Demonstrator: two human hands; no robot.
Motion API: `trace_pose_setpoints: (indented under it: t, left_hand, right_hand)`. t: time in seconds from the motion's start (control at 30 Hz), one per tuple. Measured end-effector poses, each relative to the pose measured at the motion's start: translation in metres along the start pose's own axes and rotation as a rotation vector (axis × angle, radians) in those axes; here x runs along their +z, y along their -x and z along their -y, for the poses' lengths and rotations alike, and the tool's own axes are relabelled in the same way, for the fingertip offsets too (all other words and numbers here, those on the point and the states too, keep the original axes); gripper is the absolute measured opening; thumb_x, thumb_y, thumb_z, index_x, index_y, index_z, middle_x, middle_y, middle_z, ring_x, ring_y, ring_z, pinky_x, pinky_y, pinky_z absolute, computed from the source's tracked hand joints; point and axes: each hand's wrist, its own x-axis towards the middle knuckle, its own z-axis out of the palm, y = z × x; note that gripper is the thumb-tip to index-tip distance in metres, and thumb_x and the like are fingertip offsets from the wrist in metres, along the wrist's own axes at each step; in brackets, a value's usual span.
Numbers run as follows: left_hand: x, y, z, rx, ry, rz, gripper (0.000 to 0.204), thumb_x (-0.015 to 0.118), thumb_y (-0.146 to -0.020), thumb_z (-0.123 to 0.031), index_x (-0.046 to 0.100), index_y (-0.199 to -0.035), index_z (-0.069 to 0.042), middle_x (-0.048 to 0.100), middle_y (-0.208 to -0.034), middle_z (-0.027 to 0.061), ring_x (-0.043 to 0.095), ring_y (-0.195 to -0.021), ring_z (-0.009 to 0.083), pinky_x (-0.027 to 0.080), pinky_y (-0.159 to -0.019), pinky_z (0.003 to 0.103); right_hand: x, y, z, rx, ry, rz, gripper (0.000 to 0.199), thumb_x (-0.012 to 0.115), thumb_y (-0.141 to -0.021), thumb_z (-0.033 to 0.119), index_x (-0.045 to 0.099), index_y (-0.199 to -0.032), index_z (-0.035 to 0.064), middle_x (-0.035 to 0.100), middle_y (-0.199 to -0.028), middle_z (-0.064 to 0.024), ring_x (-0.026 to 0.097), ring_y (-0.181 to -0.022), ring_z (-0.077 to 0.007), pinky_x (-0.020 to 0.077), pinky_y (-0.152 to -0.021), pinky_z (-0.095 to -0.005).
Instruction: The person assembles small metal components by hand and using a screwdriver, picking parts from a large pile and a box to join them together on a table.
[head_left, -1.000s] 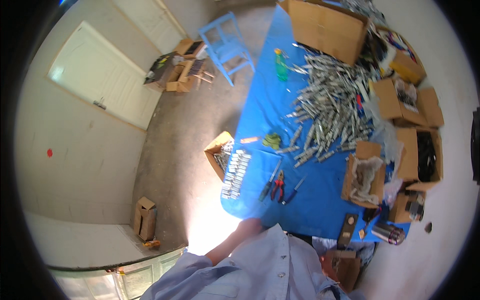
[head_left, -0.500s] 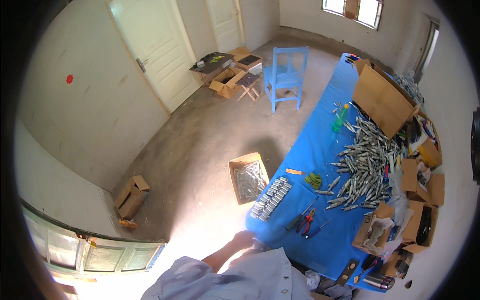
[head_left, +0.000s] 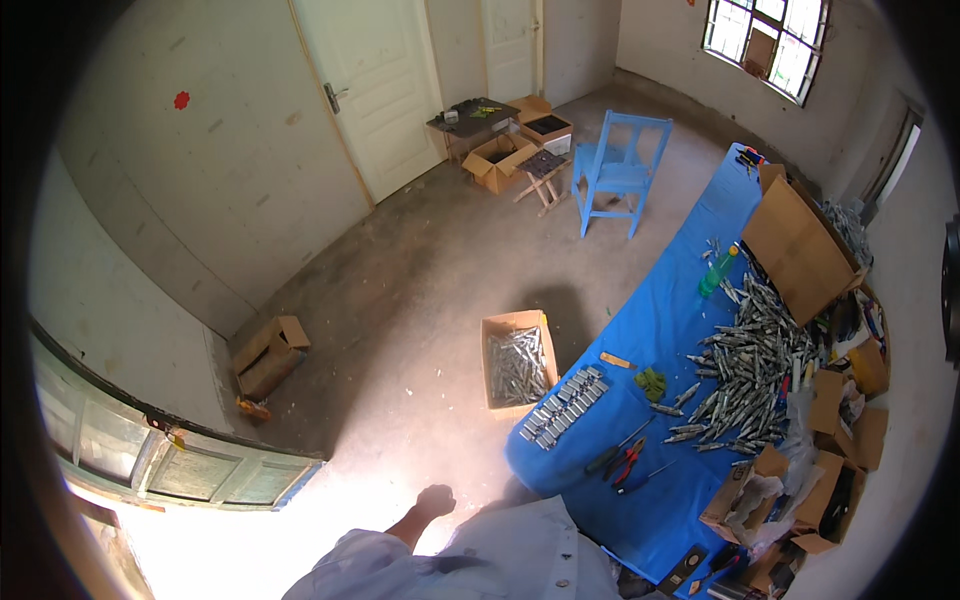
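Note:
My left hand (head_left: 435, 501) hangs over the bright floor, left of the blue-covered table (head_left: 545, 478). Its fingers look curled into a loose fist, and nothing shows in it. My right hand is out of sight. Nearest on the table stand rows of small silver metal cylinders (head_left: 563, 408). Beside them lie dark-handled screwdrivers (head_left: 602, 460), red-handled pliers (head_left: 628, 463) and a crumpled green glove (head_left: 651, 383). A large pile of slim metal parts (head_left: 750, 360) covers the table's middle. On the floor, an open cardboard box (head_left: 487, 362) holds similar metal parts.
Cardboard boxes (head_left: 800, 250) line the table's wall side, near a green bottle (head_left: 718, 272). A blue chair (head_left: 620, 180) stands beyond the table's left side. Farther back are a low table (head_left: 475, 122) and a stool (head_left: 543, 165). Another carton (head_left: 268, 360) sits by the left wall.
My left hand has moved left, away from the table's near corner, and now hangs over the floor. The whole view has shifted, with the room's contents appearing farther right. The table items look undisturbed.

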Motion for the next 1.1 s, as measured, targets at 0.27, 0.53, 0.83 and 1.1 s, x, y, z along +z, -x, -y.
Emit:
trace_pose_setpoints:
  t: [0.27,0.53,0.83,1.1]
  left_hand:
    - [0.022,0.018,-0.022,-0.061,0.037,0.0,0.029,0.058,-0.085,-0.032,0.075,-0.101,-0.014,0.072,-0.111,0.0131,0.066,-0.108,0.0343,0.053,-0.093,0.048]
    - [0.003,0.011,-0.085,0.074,-0.04,-0.037,0.031,0.056,-0.086,-0.035,0.075,-0.1,-0.014,0.072,-0.109,0.0142,0.067,-0.106,0.0361,0.053,-0.092,0.048]
    - [0.001,-0.007,-0.098,0.178,-0.097,-0.106,0.031,0.067,-0.081,-0.035,0.075,-0.096,-0.01,0.074,-0.093,0.0161,0.071,-0.091,0.0331,0.056,-0.082,0.041]
    - [-0.019,0.024,-0.119,0.139,-0.093,-0.05,0.028,0.066,-0.081,-0.031,0.075,-0.092,-0.007,0.074,-0.089,0.0183,0.071,-0.087,0.0364,0.057,-0.082,0.043]
  right_hand:
    - [-0.042,-0.009,-0.043,0.043,-0.041,-0.018,0.026,0.058,-0.09,0.024,0.066,-0.079,0.0028,0.06,-0.066,-0.01,0.056,-0.055,-0.0211,0.0418,-0.049,-0.0382]
    - [-0.128,-0.024,-0.11,0.078,-0.221,-0.143,0.026,0.058,-0.09,0.024,0.066,-0.079,0.0024,0.06,-0.067,-0.0105,0.057,-0.055,-0.0217,0.0423,-0.049,-0.0387]
    - [-0.156,-0.016,-0.149,0.132,-0.428,-0.227,0.026,0.058,-0.089,0.024,0.066,-0.079,0.002,0.061,-0.067,-0.0111,0.058,-0.056,-0.0224,0.0428,-0.05,-0.0392]
    - [-0.122,0.013,-0.209,0.258,-0.508,-0.216,0.026,0.058,-0.089,0.024,0.066,-0.079,0.0016,0.061,-0.067,-0.0116,0.058,-0.056,-0.023,0.0432,-0.05,-0.0397]
